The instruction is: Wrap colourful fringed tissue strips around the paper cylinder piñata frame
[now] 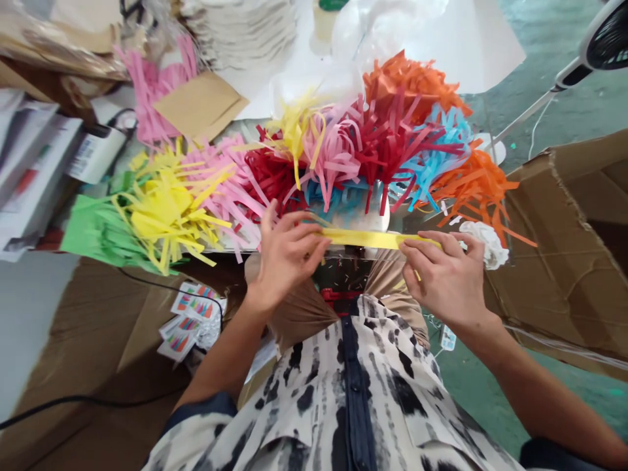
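- Torn cardboard flap (564, 261) off to the right.
- Heap of fringed paper in yellow, pink, red, blue and orange (373, 157) just beyond the hands.
- Hands well apart: left hand (289, 258) and right hand (444, 281) pinching opposite ends of one strip.
- Narrow yellow paper strip (367, 239) stretched between them, just before the heap: likely light, thin and limp, easily creased or torn; safest held at both ends.

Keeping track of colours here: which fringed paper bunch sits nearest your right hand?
The orange fringed paper bunch, ending the row just past your right hand; the light blue bunch lies farther off.
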`<state>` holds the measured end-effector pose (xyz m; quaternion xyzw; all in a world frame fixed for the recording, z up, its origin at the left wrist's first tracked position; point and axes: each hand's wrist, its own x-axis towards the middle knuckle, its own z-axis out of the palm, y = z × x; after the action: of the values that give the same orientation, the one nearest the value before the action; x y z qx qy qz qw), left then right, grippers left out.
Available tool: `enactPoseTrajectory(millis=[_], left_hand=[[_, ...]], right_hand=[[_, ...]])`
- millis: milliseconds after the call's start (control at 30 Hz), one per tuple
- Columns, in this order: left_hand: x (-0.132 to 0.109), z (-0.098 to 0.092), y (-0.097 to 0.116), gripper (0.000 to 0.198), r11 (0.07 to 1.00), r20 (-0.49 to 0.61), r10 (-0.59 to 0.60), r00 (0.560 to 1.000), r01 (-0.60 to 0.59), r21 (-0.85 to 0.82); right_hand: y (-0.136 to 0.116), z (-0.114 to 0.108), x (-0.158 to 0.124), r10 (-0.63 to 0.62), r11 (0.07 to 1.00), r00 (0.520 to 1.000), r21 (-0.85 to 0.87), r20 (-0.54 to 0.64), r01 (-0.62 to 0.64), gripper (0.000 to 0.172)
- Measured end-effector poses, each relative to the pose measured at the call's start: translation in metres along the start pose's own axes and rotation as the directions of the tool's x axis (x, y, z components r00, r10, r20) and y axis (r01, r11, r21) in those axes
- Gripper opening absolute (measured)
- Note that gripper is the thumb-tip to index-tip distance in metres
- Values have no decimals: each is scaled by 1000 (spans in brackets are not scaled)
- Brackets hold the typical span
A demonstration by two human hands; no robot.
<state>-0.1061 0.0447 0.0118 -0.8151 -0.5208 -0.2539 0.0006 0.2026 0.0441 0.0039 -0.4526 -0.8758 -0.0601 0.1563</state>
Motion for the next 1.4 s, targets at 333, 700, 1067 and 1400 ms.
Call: enactPoseTrajectory(millis=[333,700,1067,1400], left_hand=[[32,44,52,18,967,198,256,946,-253,-38],[39,52,41,24,976,199,215,956,-204,-74],[35,38,26,21,993,215,-106,971,113,-17],[40,42,36,14,987,140,-111,984,92,131]], right_hand=[[5,-8,16,-19,1000,998,-20,54,20,17],[12,1,18,-16,1000,1000,11,11,16,18],[14,2,33,185,983,967,-55,178,-178,28],[5,2,38,198,975,970,-130,144,-180,22]])
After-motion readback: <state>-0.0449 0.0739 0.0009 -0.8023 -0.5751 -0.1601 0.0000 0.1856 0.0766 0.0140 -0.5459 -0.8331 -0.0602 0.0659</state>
